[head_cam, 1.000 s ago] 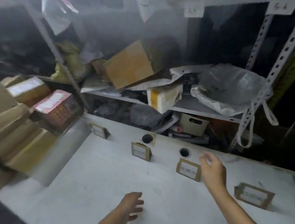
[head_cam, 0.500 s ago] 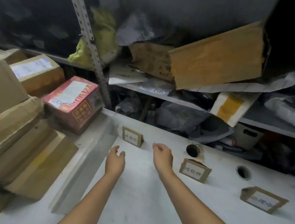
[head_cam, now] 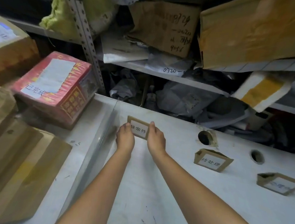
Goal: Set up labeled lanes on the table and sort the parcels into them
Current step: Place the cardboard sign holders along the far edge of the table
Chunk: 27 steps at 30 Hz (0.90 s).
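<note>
Label card (head_cam: 138,129) reading 异常件 sits just right of the clear divider (head_cam: 104,135) that stands on edge on the white worktop (head_cam: 171,202), and it lies directly between the two hands. The left hand (head_cam: 125,139) pinches the card's left edge on the side next to the divider. The right hand (head_cam: 156,140) pinches the right edge, its thumb up against the top corner. The card's face tilts up toward the camera; whether its lower edge rests on the worktop I cannot tell.

Three cards show in all, each right of the divider. The held one is nearest it, the second card (head_cam: 211,162), marked 待处理, stands farther right, and the third card (head_cam: 278,184), farthest from the divider, is too blurred to read. Two round holes (head_cam: 204,137) are in the worktop right of the divider, beyond the second and third cards.

Left of the divider lies one red parcel (head_cam: 56,88) with a white sheet reading 已完成, close to the divider's far end. Three brown cardboard parcels (head_cam: 20,169) lie farther left of it.
</note>
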Motion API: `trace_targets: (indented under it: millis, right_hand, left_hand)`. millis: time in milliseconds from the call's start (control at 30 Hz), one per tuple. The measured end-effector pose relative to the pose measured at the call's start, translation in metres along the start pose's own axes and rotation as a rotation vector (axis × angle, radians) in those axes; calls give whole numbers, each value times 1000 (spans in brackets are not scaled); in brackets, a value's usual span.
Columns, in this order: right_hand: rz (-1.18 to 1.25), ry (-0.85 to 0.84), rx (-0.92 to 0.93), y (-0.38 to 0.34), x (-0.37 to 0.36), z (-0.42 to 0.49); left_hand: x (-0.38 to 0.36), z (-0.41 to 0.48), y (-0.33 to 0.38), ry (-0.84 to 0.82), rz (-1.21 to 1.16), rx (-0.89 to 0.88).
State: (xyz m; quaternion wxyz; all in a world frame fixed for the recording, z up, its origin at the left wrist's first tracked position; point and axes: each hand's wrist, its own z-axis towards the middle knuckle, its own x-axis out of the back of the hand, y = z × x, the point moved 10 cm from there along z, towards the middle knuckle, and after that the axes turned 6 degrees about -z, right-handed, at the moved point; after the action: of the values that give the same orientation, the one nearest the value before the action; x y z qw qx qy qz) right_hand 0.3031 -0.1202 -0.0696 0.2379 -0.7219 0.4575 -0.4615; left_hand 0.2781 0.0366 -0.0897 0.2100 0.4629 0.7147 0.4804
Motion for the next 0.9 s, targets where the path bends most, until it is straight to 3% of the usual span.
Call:
trace_targets:
  millis: [167,267,600,900]
  right_hand:
    - [9,18,19,1,39,-18]
    - [35,64,47,0,84,-33]
    - [97,226,74,28,268,-105]
    - [158,331,22,137,466,-175]
  left_hand:
    - [-17,-31,-17,-33,-527,281]
    - [-38,-68,-7,-120,-648,368]
    - [-154,-229,17,-347,-738,504]
    - [-306,-406,-4,-504,-648,530]
